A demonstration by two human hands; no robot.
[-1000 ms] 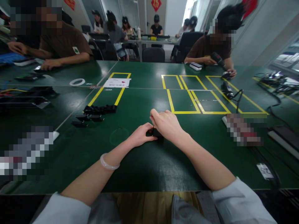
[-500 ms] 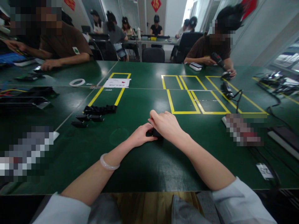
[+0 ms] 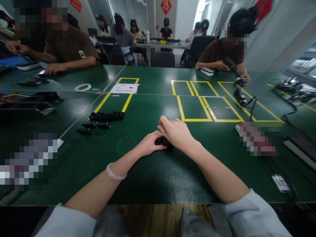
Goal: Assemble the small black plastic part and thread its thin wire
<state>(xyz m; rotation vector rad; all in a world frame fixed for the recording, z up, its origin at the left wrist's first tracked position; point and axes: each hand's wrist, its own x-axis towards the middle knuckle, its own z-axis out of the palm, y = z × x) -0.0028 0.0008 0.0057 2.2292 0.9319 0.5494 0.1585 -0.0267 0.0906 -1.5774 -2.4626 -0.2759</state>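
Observation:
Over the green table, my left hand (image 3: 150, 144) is closed with thumb and fingers around a small black part (image 3: 167, 141). Its kind cannot be made out, as my hands cover most of it. My right hand (image 3: 178, 131) is bent over the same part from above, with its fingers curled together. Whatever those fingertips pinch is hidden behind the hand. To the left lie several small black parts (image 3: 100, 125), and behind them a row of black pieces (image 3: 106, 116) sits at the front of a yellow taped outline.
Yellow tape outlines (image 3: 196, 120) mark the green table (image 3: 148, 184). A white paper sheet (image 3: 124, 88) and a tape roll (image 3: 83, 87) lie at the back left. Cables (image 3: 296, 89) are on the right. Across the table, one person holds a power driver (image 3: 230, 64); another works at left.
My hands stay around the black part with almost no movement. The whole view has shifted very slightly downward and right.

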